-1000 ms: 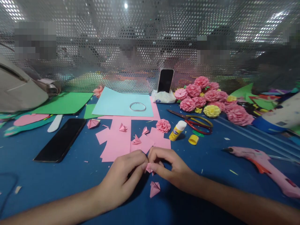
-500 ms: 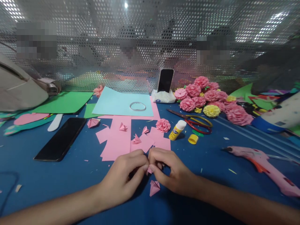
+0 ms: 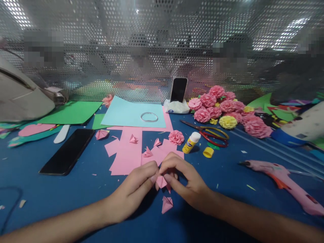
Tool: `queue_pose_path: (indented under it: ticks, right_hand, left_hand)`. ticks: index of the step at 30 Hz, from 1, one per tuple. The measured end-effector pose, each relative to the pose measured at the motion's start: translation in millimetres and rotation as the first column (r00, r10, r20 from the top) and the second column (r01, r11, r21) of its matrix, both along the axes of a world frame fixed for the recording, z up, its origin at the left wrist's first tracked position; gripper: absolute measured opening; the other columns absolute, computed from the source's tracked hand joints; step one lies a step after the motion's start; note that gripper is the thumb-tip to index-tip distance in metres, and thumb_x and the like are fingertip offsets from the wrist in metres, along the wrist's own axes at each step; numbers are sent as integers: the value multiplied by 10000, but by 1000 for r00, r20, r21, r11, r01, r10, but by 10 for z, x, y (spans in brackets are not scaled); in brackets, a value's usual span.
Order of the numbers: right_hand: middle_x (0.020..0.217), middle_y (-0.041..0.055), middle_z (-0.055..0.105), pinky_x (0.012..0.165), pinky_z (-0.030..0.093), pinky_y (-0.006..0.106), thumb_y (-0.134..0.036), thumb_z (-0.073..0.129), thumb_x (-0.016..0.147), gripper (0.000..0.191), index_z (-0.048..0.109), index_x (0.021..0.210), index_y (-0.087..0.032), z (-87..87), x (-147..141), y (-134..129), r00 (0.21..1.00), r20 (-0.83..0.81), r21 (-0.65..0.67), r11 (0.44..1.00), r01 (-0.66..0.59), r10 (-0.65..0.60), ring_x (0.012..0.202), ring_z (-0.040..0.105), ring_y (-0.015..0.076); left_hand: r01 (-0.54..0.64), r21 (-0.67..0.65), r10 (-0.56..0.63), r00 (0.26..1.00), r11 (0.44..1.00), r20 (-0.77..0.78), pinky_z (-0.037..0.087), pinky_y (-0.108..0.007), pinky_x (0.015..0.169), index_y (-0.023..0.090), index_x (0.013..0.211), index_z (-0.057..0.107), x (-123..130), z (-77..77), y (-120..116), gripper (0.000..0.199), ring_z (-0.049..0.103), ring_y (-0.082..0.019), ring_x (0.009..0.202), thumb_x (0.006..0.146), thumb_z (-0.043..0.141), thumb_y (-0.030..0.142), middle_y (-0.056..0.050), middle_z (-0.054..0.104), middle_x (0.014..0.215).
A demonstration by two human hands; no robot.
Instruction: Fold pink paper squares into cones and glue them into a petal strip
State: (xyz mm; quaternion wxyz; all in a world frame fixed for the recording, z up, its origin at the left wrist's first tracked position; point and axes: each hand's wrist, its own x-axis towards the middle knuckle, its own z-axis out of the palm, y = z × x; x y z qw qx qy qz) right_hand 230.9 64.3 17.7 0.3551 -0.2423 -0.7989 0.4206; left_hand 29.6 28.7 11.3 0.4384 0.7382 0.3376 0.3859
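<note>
So from my end I'm mid-fold, or at least that's how it looks: left hand (image 3: 130, 195) and right hand (image 3: 193, 185) both have their fingertips closed on a small folded pink piece (image 3: 161, 182), pinched between them just above the blue tabletop (image 3: 83, 209). A bit more pink pokes out below the right thumb, can't tell if it's the same piece. I'd call this the shaping/creasing stage, and any next pinch wants a really light touch, with one side pinned while the other works the flap, or the points could crush. Pose-wise, forearms come in low from both sides, wrists bent inward, knuckles up, thumbs nearly meeting, right index arched over the top. The far fingers are mostly hidden, fwiw. Another folded piece (image 3: 167, 205) sits just below on the near side, the pink sheets (image 3: 126, 155) are beyond my hands, and the glue stick (image 3: 191, 142) stands near its yellow cap (image 3: 208, 152).
</note>
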Motion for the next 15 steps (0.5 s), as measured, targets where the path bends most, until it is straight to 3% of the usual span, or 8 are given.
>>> queue_pose_path:
  ticks: [3,6,15]
  right_hand:
    - [947,34,535,667,446,255,-38,518,874,242,614,998,-223,14,-8,-6,996,5,65,994,-87,87,829,532,155]
    - [952,31,506,659,457,254,-14,541,821,254,609,963,-213,23,-5,-12,988,7,56,987,-152,152,806,529,147]
    - [892,9,499,666,463,238,11,620,782,249,670,911,-196,43,-10,-30,986,-12,71,984,-166,167,758,525,121]
  left_hand:
    - [36,14,-35,999,999,-9,485,-333,860,200,935,557,-10,-20,-10,273,563,-209,946,1054,339,313,-70,604,964]
    - [58,44,-57,998,997,-26,474,-358,905,206,915,571,-22,-31,-18,287,565,-220,976,1051,347,320,-62,613,921]
    - [144,88,-136,986,986,-93,443,-384,928,198,859,562,-14,90,-2,242,586,-223,993,995,362,186,-59,637,932]
